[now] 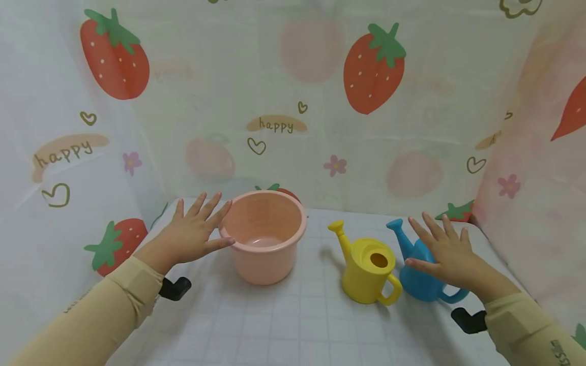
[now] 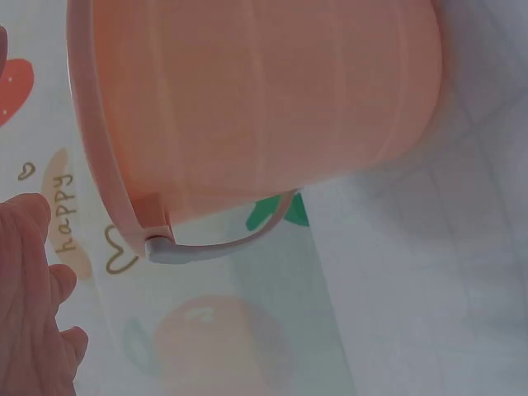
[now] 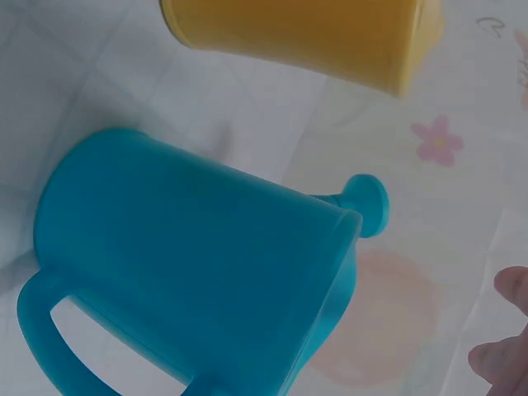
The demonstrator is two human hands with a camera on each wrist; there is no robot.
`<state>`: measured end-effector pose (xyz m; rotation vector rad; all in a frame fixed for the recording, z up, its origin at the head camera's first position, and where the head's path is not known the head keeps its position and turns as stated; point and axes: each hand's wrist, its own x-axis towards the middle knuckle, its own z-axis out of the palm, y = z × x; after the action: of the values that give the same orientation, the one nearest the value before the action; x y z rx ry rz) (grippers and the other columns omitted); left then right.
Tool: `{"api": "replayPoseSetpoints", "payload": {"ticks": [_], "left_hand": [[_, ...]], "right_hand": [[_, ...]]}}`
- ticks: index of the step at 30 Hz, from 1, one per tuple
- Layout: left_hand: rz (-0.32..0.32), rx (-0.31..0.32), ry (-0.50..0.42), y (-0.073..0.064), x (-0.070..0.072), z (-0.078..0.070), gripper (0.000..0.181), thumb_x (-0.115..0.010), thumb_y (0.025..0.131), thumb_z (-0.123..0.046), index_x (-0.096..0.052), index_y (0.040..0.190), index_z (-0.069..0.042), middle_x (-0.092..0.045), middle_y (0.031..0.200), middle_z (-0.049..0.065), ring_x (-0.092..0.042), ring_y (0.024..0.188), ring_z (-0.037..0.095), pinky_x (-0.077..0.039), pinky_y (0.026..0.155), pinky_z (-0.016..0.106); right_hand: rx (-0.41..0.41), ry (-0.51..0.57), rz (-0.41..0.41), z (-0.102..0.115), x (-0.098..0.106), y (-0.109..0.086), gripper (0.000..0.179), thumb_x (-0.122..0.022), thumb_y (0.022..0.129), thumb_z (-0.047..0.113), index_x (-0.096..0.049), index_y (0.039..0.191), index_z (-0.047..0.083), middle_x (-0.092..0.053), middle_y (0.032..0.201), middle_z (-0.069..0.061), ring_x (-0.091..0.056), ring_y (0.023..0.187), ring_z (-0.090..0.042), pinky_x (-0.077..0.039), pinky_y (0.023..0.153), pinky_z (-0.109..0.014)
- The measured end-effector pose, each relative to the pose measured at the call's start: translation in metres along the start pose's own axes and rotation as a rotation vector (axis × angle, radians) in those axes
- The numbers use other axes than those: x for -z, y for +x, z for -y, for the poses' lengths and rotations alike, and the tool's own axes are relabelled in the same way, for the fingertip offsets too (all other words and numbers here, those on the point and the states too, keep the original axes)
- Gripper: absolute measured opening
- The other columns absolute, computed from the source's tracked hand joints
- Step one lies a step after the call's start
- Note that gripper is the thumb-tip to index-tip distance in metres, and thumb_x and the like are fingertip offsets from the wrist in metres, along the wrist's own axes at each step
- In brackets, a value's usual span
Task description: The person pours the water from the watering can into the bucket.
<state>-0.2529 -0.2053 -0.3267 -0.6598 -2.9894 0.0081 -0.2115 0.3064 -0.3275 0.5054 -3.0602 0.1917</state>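
A pink bucket (image 1: pixel 265 264) stands upright on the table, and its pale handle (image 2: pixel 214 252) hangs down its side in the left wrist view. My left hand (image 1: pixel 194 231) spreads its fingers beside the bucket, with fingertips overlapping the rim in the head view. To the right stands a yellow watering can (image 1: pixel 361 279), its spout pointing up and left. Close beside it is a blue watering can (image 1: pixel 416 282). My right hand (image 1: pixel 450 254), fingers spread, hovers over the blue can and hides part of its top. Neither hand holds anything.
The table (image 1: pixel 284 330) wears a white cover with a faint grid. Behind it hangs a curtain (image 1: pixel 256 76) printed with strawberries, hearts and flowers, which also closes off both sides. Black straps (image 1: pixel 175 288) show at both wrists.
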Motion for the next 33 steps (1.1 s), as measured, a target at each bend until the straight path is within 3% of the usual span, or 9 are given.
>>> {"api": "replayPoseSetpoints", "payload": {"ticks": [18, 33], "left_hand": [[-0.018, -0.022, 0.01, 0.009, -0.003, 0.001, 0.09, -0.023, 0.08, -0.078, -0.005, 0.149, -0.022, 0.001, 0.154, 0.009, 0.007, 0.138, 0.036, 0.006, 0.099, 0.067], [0.014, -0.036, -0.092, 0.016, -0.009, -0.006, 0.094, -0.026, 0.08, -0.077, -0.006, 0.149, -0.016, 0.001, 0.153, 0.013, 0.006, 0.138, 0.036, -0.001, 0.104, 0.063]], "right_hand": [[0.0, 0.004, 0.003, 0.0, -0.001, 0.003, 0.091, -0.05, 0.083, 0.062, -0.001, 0.149, 0.022, 0.0, 0.15, -0.023, 0.012, 0.13, -0.053, 0.012, 0.089, -0.074], [0.017, 0.022, 0.006, 0.002, -0.004, 0.007, 0.088, -0.051, 0.085, 0.058, 0.0, 0.149, 0.024, 0.001, 0.151, -0.02, 0.01, 0.131, -0.053, 0.009, 0.09, -0.075]]}}
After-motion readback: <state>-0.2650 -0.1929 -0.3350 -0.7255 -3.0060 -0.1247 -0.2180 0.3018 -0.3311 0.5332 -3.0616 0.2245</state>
